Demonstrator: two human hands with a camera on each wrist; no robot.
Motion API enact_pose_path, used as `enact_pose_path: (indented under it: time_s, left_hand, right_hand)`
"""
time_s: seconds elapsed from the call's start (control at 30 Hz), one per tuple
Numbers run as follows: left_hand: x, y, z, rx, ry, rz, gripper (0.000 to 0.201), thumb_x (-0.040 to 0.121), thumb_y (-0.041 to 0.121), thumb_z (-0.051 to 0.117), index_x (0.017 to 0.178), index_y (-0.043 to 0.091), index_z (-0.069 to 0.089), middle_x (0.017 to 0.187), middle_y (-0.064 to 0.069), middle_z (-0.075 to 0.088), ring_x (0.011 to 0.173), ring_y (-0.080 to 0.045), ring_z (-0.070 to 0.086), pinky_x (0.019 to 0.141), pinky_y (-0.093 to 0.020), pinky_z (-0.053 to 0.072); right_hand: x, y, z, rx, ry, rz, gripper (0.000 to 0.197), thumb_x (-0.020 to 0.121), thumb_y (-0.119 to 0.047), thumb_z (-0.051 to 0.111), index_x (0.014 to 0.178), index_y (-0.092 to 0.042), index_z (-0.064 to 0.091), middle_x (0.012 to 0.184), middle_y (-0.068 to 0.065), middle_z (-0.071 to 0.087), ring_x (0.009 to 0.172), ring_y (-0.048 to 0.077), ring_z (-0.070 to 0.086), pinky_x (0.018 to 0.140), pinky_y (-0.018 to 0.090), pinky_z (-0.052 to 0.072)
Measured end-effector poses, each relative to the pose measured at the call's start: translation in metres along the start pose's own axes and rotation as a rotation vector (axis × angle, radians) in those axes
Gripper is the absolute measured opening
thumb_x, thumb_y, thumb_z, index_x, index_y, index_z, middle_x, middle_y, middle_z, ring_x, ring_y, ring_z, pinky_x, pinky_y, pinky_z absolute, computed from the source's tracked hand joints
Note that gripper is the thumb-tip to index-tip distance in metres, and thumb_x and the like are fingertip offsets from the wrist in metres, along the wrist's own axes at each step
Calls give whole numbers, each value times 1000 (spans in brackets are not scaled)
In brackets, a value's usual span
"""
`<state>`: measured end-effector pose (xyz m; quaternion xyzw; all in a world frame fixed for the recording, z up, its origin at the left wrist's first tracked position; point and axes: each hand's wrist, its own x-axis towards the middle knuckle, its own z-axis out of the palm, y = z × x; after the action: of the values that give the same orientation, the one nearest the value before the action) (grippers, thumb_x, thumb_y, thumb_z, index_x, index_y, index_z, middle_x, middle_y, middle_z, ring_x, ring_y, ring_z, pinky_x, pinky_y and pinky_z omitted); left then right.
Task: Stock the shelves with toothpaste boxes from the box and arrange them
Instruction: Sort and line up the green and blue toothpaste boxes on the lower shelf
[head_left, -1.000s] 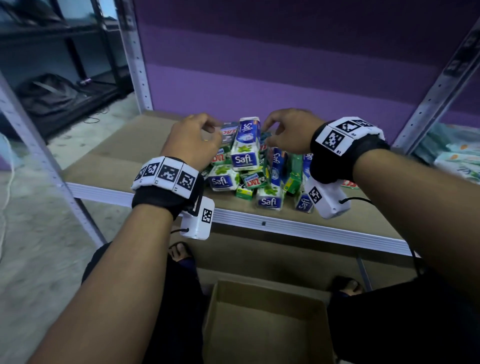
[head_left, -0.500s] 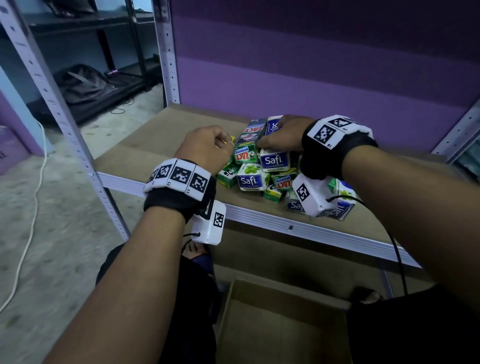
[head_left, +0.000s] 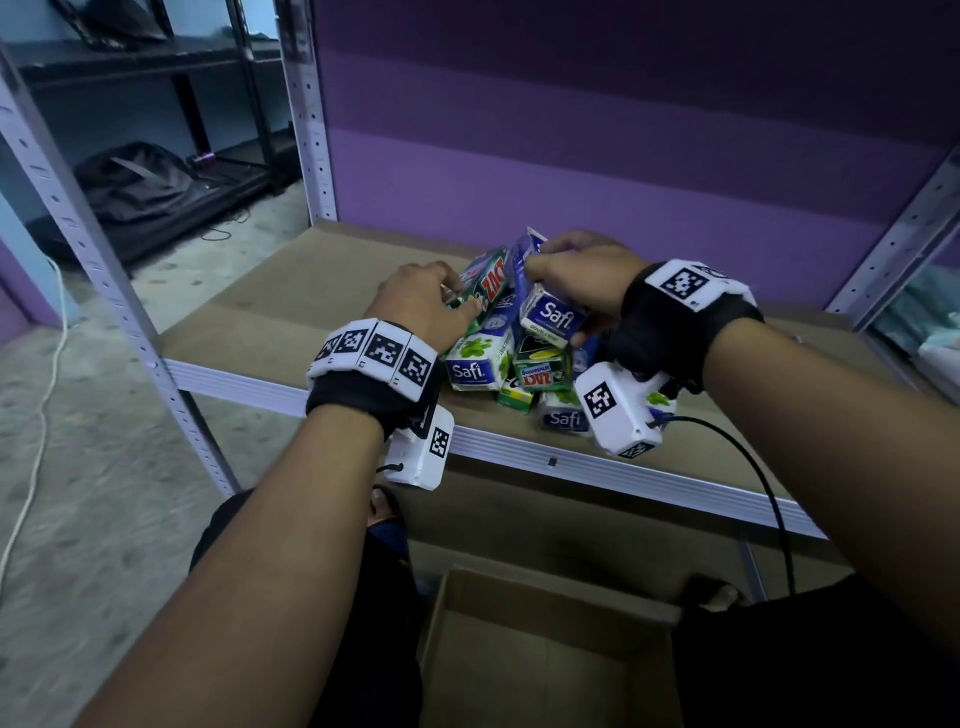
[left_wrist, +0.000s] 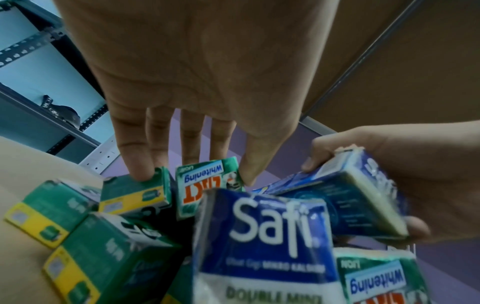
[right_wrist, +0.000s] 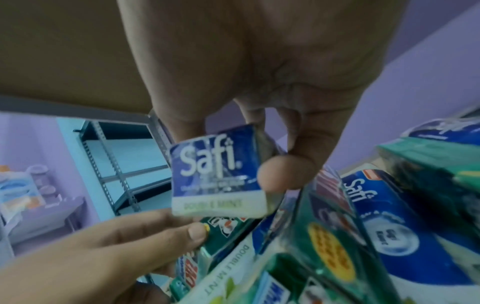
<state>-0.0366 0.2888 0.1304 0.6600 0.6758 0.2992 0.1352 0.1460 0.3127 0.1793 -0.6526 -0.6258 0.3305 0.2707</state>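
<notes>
A loose pile of toothpaste boxes (head_left: 498, 364), blue Safi and green ZACT, lies on the brown shelf board (head_left: 291, 312). My right hand (head_left: 566, 265) pinches a blue Safi box (head_left: 550, 317) at the top of the pile; the right wrist view shows the thumb (right_wrist: 283, 174) on that Safi box (right_wrist: 218, 176). My left hand (head_left: 457, 304) grips a green ZACT box (head_left: 485, 283) beside it. In the left wrist view its thumb and fingers (left_wrist: 137, 164) straddle the ZACT box (left_wrist: 205, 181). The two hands are close together.
An open cardboard box (head_left: 545, 649) sits on the floor below the shelf's metal front rail (head_left: 675, 493). Steel uprights (head_left: 306, 104) frame the bay against a purple back wall. More packs lie on the neighbouring shelf (head_left: 930, 322). A white cable (head_left: 36, 441) runs across the floor.
Both hands dropped from hovering over the pile onto boxes. The right hand took the Safi box and tilted it up; the left hand closed on the ZACT box.
</notes>
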Motion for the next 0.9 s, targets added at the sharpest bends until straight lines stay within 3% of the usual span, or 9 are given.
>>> enact_pose_path:
  time_s: [0.1, 0.23, 0.4, 0.53, 0.63, 0.7, 0.77, 0.83, 0.9]
  left_hand:
    - [6, 1, 5, 46, -30, -50, 46, 85, 56, 62, 119, 25, 61, 122, -8, 61, 114, -30, 55, 96, -36, 47]
    - [9, 3, 15, 195, -101, -137, 63, 85, 69, 49, 132, 28, 49, 131, -14, 53, 128, -38, 39, 100, -43, 36]
    - [8, 9, 18, 222, -93, -139, 62, 86, 66, 51, 136, 28, 47, 134, -12, 50, 129, -38, 35, 101, -46, 36]
    - [7, 12, 17, 170, -45, -139, 54, 86, 57, 60, 131, 29, 50, 129, -12, 53, 127, -37, 36, 99, -46, 38]
    - [6, 14, 15, 104, -14, -127, 48, 82, 50, 67, 125, 32, 57, 126, -12, 53, 124, -35, 41, 101, -45, 42]
    - [6, 15, 14, 37, 16, -107, 46, 79, 45, 73, 121, 30, 61, 123, -12, 55, 117, -34, 51, 101, -43, 45]
    - [6, 15, 13, -37, 48, -82, 44, 77, 37, 77, 119, 26, 65, 122, -9, 59, 109, -28, 59, 97, -39, 50]
    - [7, 14, 13, -118, 89, -63, 42, 77, 31, 79, 116, 22, 68, 120, -4, 65, 100, -20, 63, 88, -31, 52]
    - [7, 13, 12, -189, 146, -74, 40, 77, 31, 79, 114, 20, 69, 115, 1, 69, 88, -13, 63, 76, -24, 48]
  right_hand:
    - [-6, 8, -11, 27, -6, -15, 39, 77, -38, 67, 114, -31, 59, 69, -6, 63, 38, 7, 58, 42, 33, 54]
    - [-14, 16, -24, -60, 17, -14, 44, 78, -43, 62, 122, -39, 54, 94, -2, 69, 66, 20, 71, 45, 33, 54]
    - [-20, 29, -35, -126, 71, 5, 45, 79, -51, 57, 123, -41, 50, 110, 5, 64, 80, 28, 70, 43, 31, 53]
    - [-18, 41, -39, -285, 105, 21, 47, 80, -56, 52, 123, -38, 48, 105, 2, 61, 73, 18, 64, 44, 22, 49]
    - [-13, 50, -35, -348, 80, 42, 56, 84, -57, 52, 133, -31, 46, 116, 3, 58, 90, 25, 61, 75, 38, 57]
    - [-12, 51, -29, -350, 37, 68, 63, 83, -59, 54, 137, -30, 44, 127, 6, 57, 101, 30, 64, 86, 46, 57]
    - [-12, 51, -24, -332, 13, 89, 65, 80, -59, 59, 137, -32, 44, 133, 10, 52, 98, 32, 67, 81, 45, 60]
    - [-11, 51, -21, -289, -9, 100, 65, 79, -58, 66, 135, -32, 46, 131, 11, 50, 88, 33, 71, 67, 42, 62]
    - [-10, 52, -20, -303, -19, 82, 64, 80, -57, 68, 135, -31, 46, 130, 11, 52, 93, 32, 69, 70, 43, 63]
